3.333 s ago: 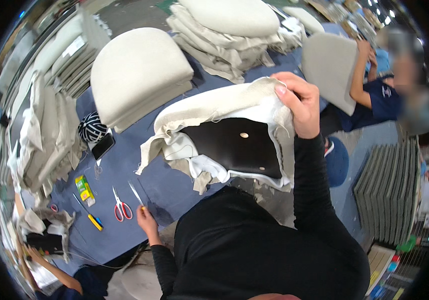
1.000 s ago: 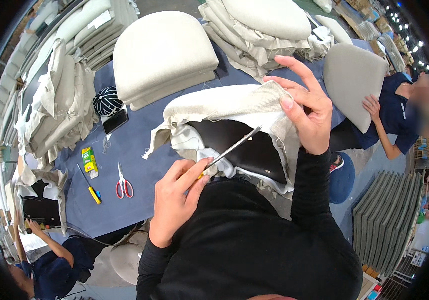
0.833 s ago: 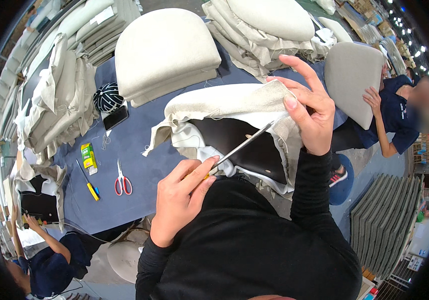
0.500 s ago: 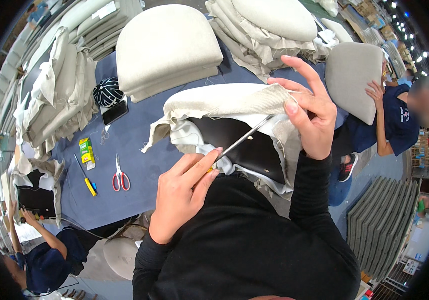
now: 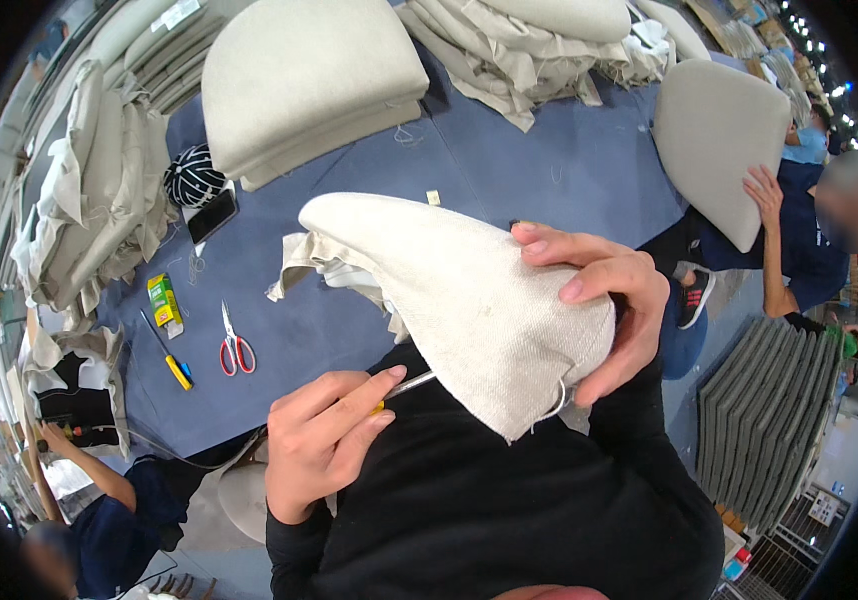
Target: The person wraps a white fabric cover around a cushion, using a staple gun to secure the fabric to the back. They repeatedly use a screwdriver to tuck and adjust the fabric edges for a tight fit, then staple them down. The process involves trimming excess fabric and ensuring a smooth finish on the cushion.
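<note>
A seat cushion (image 5: pixel 469 290) covered in cream fabric is tilted up in front of me, its outer face showing and its underside hidden. My right hand (image 5: pixel 609 300) wraps round its right end, fingers on the cloth and a loose thread just below. Low on the left, my left hand (image 5: pixel 319 435) is closed on a screwdriver (image 5: pixel 411 383) with a yellow handle, mostly covered by the fingers. Its metal shaft points at the cushion's lower edge, and the tip is out of sight behind the fabric. Loose cloth (image 5: pixel 294 265) hangs from the cushion's left end.
Red-handled scissors (image 5: pixel 237 350), another screwdriver (image 5: pixel 171 355), a yellow-green box (image 5: pixel 165 305) and a phone (image 5: pixel 213 216) lie on the blue-grey table (image 5: pixel 279 240). Stacked cushions (image 5: pixel 314 80) stand at the back. A person (image 5: pixel 799 220) at right holds a grey cushion (image 5: pixel 724 145); another works at lower left.
The cushion has been tipped over, so its dark underside no longer shows. My left hand has moved down and left with the screwdriver; my right hand has shifted down to wrap the cushion's end.
</note>
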### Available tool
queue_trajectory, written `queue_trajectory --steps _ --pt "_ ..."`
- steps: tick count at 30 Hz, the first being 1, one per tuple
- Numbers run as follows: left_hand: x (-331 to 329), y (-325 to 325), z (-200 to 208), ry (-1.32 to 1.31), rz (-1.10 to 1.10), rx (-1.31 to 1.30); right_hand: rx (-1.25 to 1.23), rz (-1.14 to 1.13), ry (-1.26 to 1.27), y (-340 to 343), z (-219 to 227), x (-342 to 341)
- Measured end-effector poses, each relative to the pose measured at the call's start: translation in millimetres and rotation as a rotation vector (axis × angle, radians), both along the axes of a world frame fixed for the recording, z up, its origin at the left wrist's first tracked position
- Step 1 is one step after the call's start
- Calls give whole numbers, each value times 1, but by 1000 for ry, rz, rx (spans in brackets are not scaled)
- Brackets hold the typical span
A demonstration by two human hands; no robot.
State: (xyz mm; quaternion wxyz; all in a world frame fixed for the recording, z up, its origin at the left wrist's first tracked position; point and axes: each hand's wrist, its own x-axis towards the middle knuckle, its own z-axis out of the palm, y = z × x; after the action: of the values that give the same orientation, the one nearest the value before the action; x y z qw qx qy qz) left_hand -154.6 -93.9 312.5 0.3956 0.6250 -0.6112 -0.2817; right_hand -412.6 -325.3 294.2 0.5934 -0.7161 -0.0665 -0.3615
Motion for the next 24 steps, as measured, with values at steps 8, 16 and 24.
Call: queue_trajectory --steps 8,16,24 --pt "19 -9 13 -23 -133 -11 -47 39 -42 10 -8 0" --pt "37 -22 28 -53 -247 3 -99 52 -17 18 -6 2" --pt "45 -21 43 -84 -255 133 -6 -16 12 29 5 10"
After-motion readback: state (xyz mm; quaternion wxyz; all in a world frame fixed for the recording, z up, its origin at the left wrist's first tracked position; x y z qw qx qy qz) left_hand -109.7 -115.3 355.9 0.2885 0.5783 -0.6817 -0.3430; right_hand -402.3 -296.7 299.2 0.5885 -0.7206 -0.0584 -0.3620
